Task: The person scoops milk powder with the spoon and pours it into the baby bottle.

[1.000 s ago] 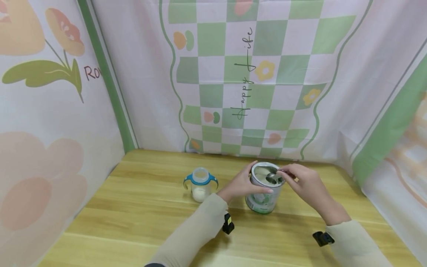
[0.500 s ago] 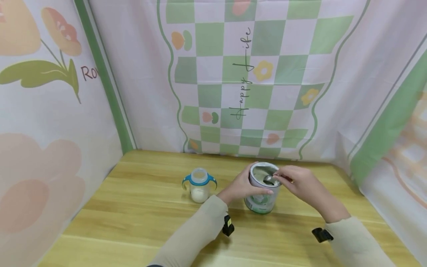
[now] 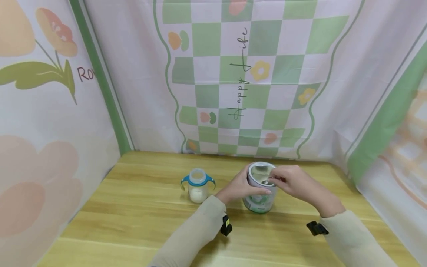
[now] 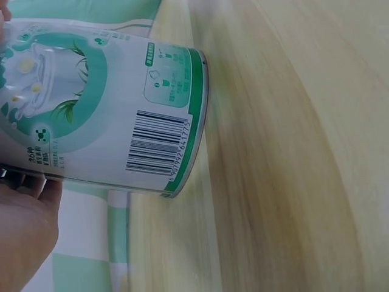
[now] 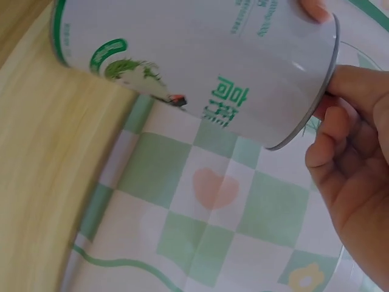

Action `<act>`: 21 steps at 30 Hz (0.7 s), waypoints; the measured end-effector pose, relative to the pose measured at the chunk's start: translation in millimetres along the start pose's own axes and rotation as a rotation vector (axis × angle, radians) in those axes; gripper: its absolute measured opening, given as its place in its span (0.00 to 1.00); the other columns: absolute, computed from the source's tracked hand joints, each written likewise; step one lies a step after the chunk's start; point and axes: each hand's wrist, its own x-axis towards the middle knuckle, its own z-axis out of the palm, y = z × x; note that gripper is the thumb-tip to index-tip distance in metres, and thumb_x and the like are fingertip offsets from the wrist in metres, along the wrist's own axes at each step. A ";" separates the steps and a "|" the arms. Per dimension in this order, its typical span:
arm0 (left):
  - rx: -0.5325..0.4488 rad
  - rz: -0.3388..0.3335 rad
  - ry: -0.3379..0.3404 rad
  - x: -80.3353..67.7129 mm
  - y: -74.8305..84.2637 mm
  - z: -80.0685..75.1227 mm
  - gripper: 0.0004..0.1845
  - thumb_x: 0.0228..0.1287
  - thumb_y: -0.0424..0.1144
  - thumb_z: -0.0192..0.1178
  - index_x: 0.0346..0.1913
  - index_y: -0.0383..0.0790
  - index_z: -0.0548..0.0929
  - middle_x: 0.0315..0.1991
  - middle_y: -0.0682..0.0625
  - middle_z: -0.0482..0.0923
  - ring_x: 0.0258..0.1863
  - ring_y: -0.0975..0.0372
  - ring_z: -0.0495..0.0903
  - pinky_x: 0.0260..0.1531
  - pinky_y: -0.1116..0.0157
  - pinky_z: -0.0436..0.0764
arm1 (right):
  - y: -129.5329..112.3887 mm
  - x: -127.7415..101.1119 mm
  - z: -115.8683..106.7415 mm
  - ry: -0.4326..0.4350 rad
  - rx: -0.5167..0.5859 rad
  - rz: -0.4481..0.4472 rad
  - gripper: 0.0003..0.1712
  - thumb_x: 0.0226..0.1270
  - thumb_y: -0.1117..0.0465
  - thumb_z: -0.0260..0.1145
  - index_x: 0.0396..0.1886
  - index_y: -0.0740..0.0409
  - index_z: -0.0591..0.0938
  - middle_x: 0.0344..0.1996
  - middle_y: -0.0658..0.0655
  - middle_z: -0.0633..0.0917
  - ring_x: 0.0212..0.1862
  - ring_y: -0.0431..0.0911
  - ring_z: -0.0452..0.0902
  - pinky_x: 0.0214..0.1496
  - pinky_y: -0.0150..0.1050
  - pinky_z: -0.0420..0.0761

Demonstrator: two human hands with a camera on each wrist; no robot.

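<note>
I see the open tin [image 3: 261, 193] standing on the wooden tabletop [image 3: 140, 218], right of centre and near the far edge, tipped slightly toward me so its mouth shows. My left hand [image 3: 241, 186] grips the tin's left wall, fingers curled round the front of the body below the rim; from the left wrist view the tin [image 4: 103, 109] fills the frame with its barcode label facing the lens and the hand [image 4: 24, 231] at the lower left. My right hand [image 3: 293, 181] sits at the tin's right rim with fingers bent over the opening, pinching the handle of a metal spoon [image 3: 267, 182] whose bowl lies inside the mouth. From the right wrist view the tin [image 5: 200, 67] hangs above the right hand [image 5: 355, 176], fingertips just beside its rim; the spoon is not visible there. A small baby bottle [image 3: 198, 185] with blue handles and white contents stands left of the tin, well apart from both hands. Printed cloth [image 3: 253, 74] backs the tabletop
</note>
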 end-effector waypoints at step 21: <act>0.011 0.016 -0.013 -1.2 -0.8 -0.3 0.41 0.58 0.45 0.75 0.71 0.60 0.63 0.63 0.51 0.72 0.56 0.60 0.77 0.51 0.64 0.77 | -3.1 6.6 -0.1 -0.085 0.196 0.433 0.07 0.71 0.60 0.68 0.30 0.51 0.86 0.19 0.43 0.77 0.19 0.37 0.67 0.23 0.34 0.72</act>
